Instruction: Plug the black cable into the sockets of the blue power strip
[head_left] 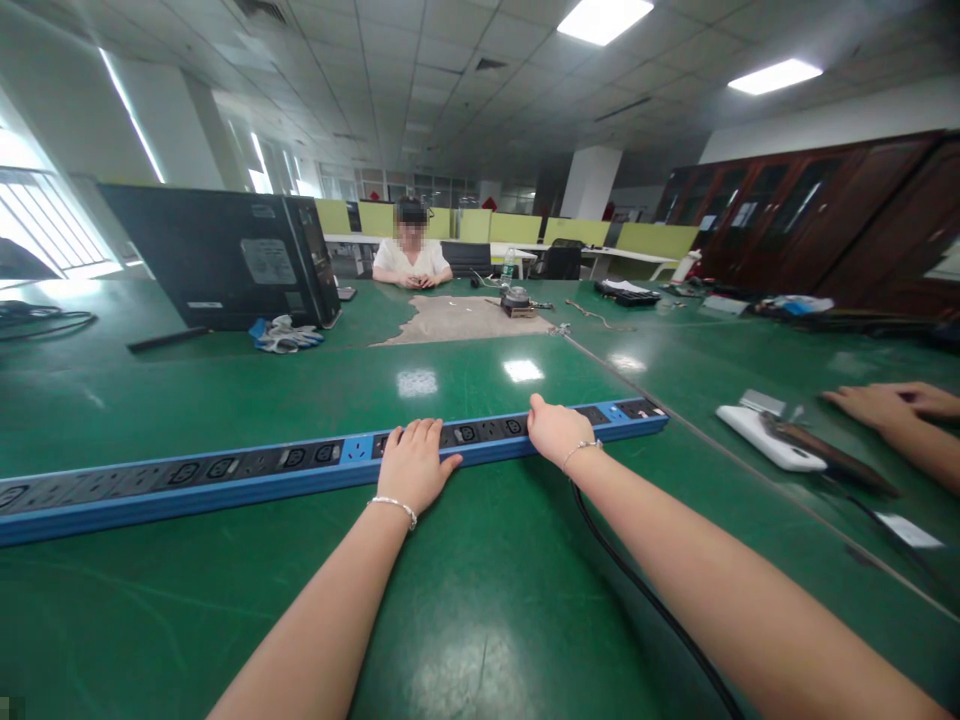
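Observation:
A long power strip (259,482) with a blue casing and a row of black sockets lies across the green table. My left hand (411,462) rests over its middle, fingers across the top and bent at the far edge, thumb apart on the near side. Further right, my right hand (556,432) is closed in a fist above the sockets. A black cable (637,580) comes out from under that fist and runs toward the front edge. The cable's plug is hidden by the fingers; I cannot tell how far it sits in a socket.
On the right lie a white device (772,438), a dark brown object and another person's hands (874,405). A black computer case (225,255) stands at the left, with gloves (285,335) beside it. Across the table sits a person (412,258).

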